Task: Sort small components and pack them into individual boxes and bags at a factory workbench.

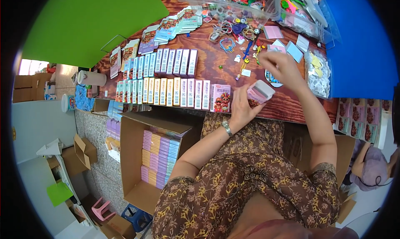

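Note:
My left hand [242,109] steadies a small pink printed carton [259,94] near the table's front edge, its pale open end facing up and right. Above and to the right of that carton is my right hand [280,66], fingers curled together. Whatever those fingers may hold is hidden. Left of my left hand, a pink carton [221,98] with cartoon figures ends the front row of upright cartons [171,92]. A second row [177,62] stands behind it. Small trinkets [246,57] and a white paper slip [246,73] lie beyond my hands.
Flat carton blanks [166,28] are fanned at the back left. Clear tubs [237,7] of colourful trinkets stand at the back, and a tub of white slips [318,74] at the right. Below the table, a brown box [129,155] holds packed cartons. Another person [368,168] is at the right.

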`<state>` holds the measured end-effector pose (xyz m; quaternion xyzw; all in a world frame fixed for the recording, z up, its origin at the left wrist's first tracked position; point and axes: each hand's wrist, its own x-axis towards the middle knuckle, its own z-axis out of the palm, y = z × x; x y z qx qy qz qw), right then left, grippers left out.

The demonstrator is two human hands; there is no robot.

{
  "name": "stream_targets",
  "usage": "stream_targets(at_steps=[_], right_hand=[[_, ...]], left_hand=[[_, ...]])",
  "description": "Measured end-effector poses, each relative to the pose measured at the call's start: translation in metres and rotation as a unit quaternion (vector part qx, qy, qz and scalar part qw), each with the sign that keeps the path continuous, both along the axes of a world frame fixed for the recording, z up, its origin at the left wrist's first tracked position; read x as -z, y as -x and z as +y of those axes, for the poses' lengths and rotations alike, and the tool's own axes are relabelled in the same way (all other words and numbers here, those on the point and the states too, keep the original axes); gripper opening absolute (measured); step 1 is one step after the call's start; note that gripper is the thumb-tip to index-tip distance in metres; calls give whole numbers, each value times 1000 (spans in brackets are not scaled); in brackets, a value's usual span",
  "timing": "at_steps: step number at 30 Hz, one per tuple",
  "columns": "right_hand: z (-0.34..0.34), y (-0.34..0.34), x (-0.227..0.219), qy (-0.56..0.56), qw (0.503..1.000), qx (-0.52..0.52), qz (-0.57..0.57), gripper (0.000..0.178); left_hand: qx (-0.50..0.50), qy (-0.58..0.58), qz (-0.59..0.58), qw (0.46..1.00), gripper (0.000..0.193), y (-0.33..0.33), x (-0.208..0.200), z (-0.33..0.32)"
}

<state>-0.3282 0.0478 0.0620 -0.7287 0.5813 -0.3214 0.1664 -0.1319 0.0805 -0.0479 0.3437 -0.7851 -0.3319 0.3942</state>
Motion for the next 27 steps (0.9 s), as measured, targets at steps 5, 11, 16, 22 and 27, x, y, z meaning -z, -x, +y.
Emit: stream_targets(at_steps=[5,11,16,22,27], right_hand=[[-120,2,68,-19,995,8,94,23],[-167,-44,88,-140,940,61,306,38],[-166,-27,86,-140,981,10,135,22],[-153,-25,104,-190,970,16,152,23],[-150,-30,116,-150,965,60,204,27]], left_hand=[[65,14,15,998,81,2,5,7],[85,7,16,996,83,-7,14,2],[82,-8,14,997,83,-10,15,0],[84,-4,14,996,84,-9,15,0],[82,-10,18,996,83,-6,13,2]])
